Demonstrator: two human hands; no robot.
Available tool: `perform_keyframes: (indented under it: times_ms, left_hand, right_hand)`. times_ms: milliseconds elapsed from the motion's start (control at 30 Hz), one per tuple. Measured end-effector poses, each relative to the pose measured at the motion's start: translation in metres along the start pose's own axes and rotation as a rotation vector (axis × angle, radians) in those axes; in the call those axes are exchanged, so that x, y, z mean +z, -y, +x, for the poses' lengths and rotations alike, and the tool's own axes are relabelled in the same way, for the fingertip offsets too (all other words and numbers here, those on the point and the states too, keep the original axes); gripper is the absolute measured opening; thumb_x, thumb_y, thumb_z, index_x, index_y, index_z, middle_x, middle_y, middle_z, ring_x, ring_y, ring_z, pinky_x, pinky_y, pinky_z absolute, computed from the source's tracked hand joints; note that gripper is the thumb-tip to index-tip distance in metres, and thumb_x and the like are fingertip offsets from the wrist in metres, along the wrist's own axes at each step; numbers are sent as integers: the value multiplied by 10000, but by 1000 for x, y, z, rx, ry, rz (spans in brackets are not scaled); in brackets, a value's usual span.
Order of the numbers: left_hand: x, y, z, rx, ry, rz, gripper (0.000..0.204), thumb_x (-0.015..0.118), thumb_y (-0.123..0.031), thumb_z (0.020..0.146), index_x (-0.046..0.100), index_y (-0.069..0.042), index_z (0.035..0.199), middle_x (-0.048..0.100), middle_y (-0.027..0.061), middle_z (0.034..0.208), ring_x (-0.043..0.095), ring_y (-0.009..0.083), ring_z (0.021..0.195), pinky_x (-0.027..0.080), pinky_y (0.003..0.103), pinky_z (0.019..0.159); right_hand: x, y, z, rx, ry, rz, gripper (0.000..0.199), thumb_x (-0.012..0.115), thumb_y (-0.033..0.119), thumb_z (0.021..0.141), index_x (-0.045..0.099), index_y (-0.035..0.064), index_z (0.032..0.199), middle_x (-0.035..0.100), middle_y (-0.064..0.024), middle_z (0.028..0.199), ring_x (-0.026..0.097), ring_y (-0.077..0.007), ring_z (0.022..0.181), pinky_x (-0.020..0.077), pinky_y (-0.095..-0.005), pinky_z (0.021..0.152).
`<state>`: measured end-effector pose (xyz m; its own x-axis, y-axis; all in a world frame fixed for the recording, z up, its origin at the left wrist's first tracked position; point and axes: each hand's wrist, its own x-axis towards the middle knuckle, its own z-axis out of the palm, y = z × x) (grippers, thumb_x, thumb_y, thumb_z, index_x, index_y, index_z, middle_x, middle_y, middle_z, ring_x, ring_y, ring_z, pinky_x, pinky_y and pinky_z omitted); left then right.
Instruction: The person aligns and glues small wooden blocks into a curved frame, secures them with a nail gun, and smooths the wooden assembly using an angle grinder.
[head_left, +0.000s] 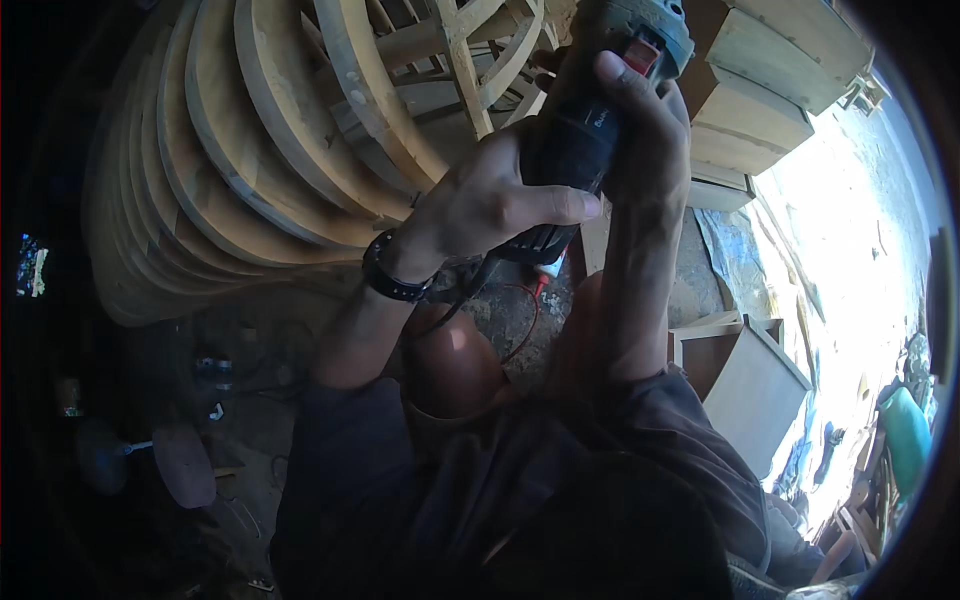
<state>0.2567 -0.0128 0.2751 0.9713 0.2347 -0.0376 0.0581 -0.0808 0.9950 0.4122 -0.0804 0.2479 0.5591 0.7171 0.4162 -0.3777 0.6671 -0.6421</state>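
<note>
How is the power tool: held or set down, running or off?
Power tool: held. Left hand grips its black body, right hand farther up, thumb beside the red switch. Running or off: cannot tell.

power tool [572,145] looked matt plastic, curved ribs [362,95] were smooth bare wood, boxes [750,115] appeared matt wood, shirt [355,440] was dull cloth, wristband [393,280] looked glossy

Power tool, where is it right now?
In the head view, the power tool is in the upper half, just right of centre, gripped by the left hand and right hand, beside curved wooden ribs.
</note>
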Motion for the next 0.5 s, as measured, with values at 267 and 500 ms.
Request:
perform_keyframes:
  times_ms: [267,500]
  left_hand:
    - [39,60,98,-26,-196,408,676,823,-258,668,589,79,1206,683,192,1092,669,299,1026,528,384,927]
    - [26,102,128,85,-283,458,677,803,-263,618,604,73,1171,696,235,1059,687,376,1018,541,430,919]
  right_hand:
    - [-112,2,25,51,-352,-177,451,715,308,915,592,-20,1199,684,-141,965,707,-268,823,605,-383,779]
    - [-131,-21,43,-48,-487,-274,540,718,419,929,585,-17,1219,682,-138,965,704,-249,783,605,-375,697]
